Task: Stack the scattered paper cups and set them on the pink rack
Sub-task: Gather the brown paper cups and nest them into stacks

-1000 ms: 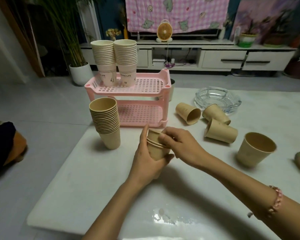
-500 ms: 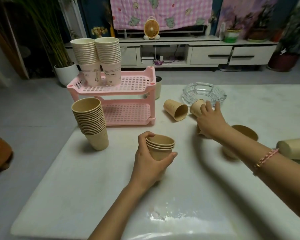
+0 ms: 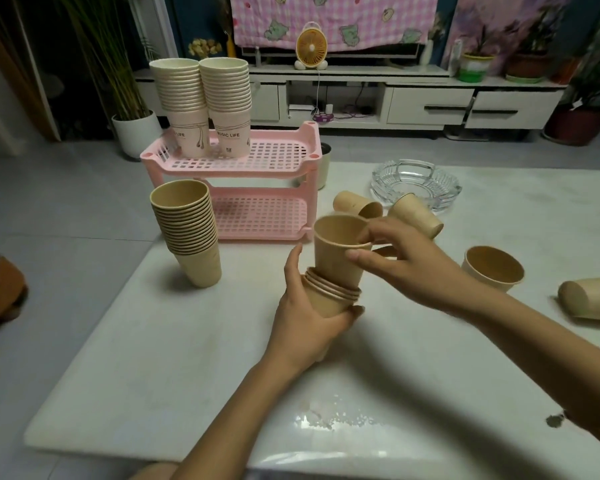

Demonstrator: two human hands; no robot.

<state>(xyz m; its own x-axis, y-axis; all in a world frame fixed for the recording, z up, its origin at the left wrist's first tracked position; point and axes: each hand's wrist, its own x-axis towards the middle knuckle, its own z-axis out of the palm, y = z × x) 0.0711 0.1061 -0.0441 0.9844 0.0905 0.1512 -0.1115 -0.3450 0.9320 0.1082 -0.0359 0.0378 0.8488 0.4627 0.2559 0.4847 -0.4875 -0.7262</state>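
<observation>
While the left hand (image 3: pixel 303 323) wraps its fingers round a short stack, the scene reads as follows.
Short stack (image 3: pixel 329 299): a few tan paper cups nested, held just above the white table (image 3: pixel 153 358), in front of the pink rack.
Top cup (image 3: pixel 340 251): upright and empty, its base partly sunk in the short stack, most of its wall above the rims.
Right hand (image 3: pixel 400 268): thumb and forefinger pinch the top cup's rim on the near right side; other fingers loosely curled.
Tall tan stack (image 3: pixel 189 233): many cups nested, standing on the table at the rack's left front corner, leaning a little left.
Loose cups: two on their sides (image 3: pixel 359 206) (image 3: pixel 416 214) beside the glass ashtray (image 3: pixel 416 183); one upright and empty (image 3: pixel 492 271) to the right; one more on its side (image 3: pixel 589 301) at the right edge. Another may lie behind the right hand, but it is mostly hidden.
Pink rack (image 3: pixel 278 161): two tiers; the top tier holds two tall stacks of white printed cups (image 3: pixel 205 105) side by side at its left end; the lower tier shows only bare grid.
Ashtray: nothing visible inside.
</observation>
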